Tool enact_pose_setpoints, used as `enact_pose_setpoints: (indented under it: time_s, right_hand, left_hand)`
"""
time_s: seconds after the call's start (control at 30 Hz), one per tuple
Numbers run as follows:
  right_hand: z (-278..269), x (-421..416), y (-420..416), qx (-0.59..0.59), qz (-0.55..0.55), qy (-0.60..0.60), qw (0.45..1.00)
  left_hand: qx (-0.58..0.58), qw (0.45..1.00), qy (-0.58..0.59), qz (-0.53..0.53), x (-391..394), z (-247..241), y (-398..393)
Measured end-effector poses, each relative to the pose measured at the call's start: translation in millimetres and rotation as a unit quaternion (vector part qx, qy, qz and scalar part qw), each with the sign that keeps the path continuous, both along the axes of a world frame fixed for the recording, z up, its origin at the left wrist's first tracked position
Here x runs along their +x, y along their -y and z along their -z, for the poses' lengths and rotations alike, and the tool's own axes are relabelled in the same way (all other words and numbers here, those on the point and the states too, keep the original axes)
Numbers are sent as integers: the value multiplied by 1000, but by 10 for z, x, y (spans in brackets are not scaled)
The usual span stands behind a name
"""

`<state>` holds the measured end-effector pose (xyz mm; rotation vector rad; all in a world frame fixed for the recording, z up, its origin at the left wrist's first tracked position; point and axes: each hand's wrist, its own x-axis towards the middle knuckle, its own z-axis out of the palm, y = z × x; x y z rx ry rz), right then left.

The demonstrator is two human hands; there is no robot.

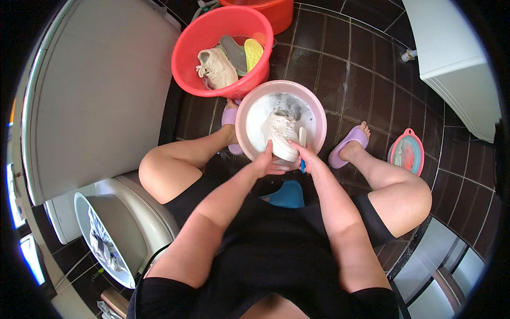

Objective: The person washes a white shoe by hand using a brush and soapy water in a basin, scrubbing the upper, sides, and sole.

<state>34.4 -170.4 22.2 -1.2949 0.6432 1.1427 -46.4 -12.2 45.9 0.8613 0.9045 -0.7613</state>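
A white lace-up sneaker (281, 129) is held over the near side of a pink plastic basin (320, 115) of sudsy water. My left hand (266, 161) grips the sneaker's near end from the left. At the right, my right hand (307, 155) touches the same end and also holds a brush (303, 137) with a white upper part and a blue end; its bristles cannot be made out. Beyond the basin, a larger red basin (181, 52) holds another pale sneaker (217, 68), a grey insole (234, 54) and a yellow insole (253, 54).
Another red tub (281, 18) stands behind. A small pink-rimmed basin (421, 153) lies on the dark tiled floor at right. Left are a large pale panel (107, 91) and a light blue basin (81, 199) with cloth. A blue plastic object (289, 195) is between my legs; purple slippers (338, 155) are on my feet.
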Motion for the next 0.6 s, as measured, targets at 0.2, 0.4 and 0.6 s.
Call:
enact_pose_setpoints:
  time_s: [0.2,0.4,0.6]
  right_hand:
    - [-133,-180,-193,-111,-97,132,980]
    - [-117,-65,2,-121,-157,298,934]
    - [-761,78,76,-123,-279,327,894]
  left_hand:
    - [506,686,156,500,240,-140,-937]
    - [518,658,413,359,650,-511,-1134]
    - [402,729,418,365,422,-490,-1381]
